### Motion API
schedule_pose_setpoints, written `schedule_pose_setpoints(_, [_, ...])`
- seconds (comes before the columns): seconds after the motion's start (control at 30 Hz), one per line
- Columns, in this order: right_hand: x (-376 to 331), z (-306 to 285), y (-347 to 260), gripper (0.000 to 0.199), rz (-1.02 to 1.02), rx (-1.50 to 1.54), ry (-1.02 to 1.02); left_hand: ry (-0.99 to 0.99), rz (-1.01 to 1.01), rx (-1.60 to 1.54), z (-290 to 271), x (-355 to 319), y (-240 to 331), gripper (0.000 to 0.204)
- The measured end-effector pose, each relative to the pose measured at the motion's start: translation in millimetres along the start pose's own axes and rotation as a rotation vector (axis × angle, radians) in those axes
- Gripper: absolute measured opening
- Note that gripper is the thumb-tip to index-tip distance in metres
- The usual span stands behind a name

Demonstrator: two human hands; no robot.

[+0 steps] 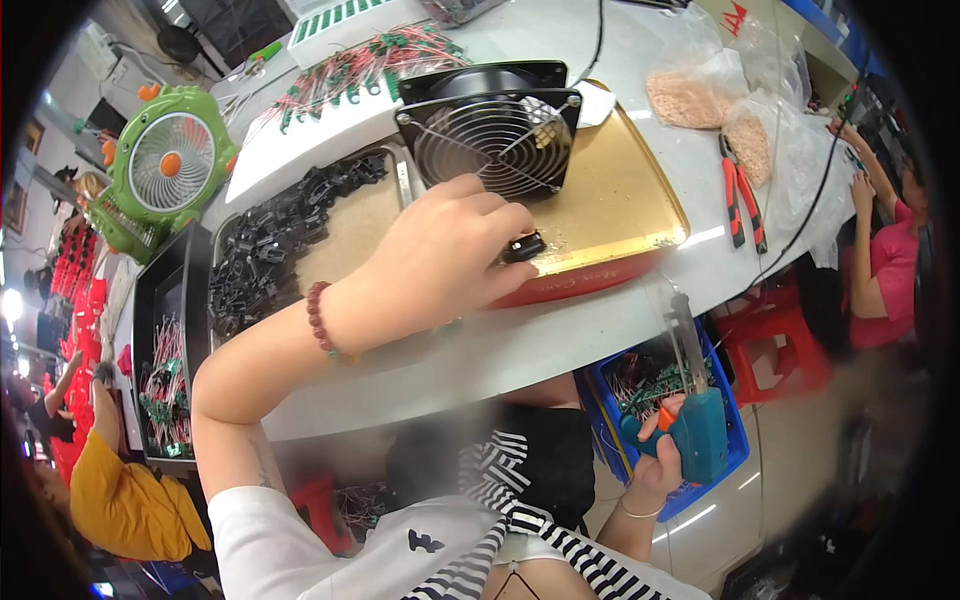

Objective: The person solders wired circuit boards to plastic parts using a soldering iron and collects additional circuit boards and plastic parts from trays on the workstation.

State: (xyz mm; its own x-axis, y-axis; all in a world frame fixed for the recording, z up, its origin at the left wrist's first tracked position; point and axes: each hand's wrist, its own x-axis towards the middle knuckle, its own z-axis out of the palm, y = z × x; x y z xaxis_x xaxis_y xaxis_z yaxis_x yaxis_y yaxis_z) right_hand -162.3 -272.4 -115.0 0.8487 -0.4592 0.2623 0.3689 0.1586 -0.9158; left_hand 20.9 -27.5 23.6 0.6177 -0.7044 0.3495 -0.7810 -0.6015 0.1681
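My left hand (450,240) reaches over the front edge of a gold tin lid (620,170) with a red side. Its fingers are closed on a small black plastic housing (524,248). At the lower right my right hand (655,465) is wrapped round the handle of a teal soldering gun (700,430), whose long metal tip points up toward the table edge. Just beyond my left hand stands a black cooling fan (490,140) with a wire guard. Left of it a metal tray (402,175) holds many black housings (270,240) like the one in my fingers.
Small green circuit boards with red wires (370,65) lie at the back. A green desk fan (165,165) stands far left. Red-handled pliers (742,200) lie beside bags of beige pieces (695,90). A blue crate (735,455) of wired boards sits below; a co-worker (885,270) is at right.
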Motion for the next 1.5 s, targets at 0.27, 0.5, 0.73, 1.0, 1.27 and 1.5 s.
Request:
schedule_pose_setpoints(0.27, [7,5,5,0.039,-0.045,0.000,-0.083,0.051,0.057,-0.169,15,-2,-9,0.009])
schedule_pose_setpoints(0.5, [6,16,4,0.038,-0.051,0.024,-0.110,0.074,0.004,-0.099,16,-5,-8,0.008])
schedule_pose_setpoints(0.73, [2,9,2,0.041,-0.034,-0.008,-0.044,0.311,0.045,0.044,-15,-27,-26,0.013])
schedule_pose_setpoints(1.0, [4,9,0,0.041,0.002,-0.033,-0.024,0.354,-0.858,-0.037,-62,-84,-276,0.021])
schedule_pose_setpoints(1.27, [-3,-13,11,0.046,0.085,-0.054,0.083,0.188,-0.914,0.269,-36,-66,-345,0.050])
schedule_pose_setpoints(1.5, [3,-9,11,0.042,0.066,-0.074,0.038,0.168,-1.007,0.112,-46,-94,-367,0.018])
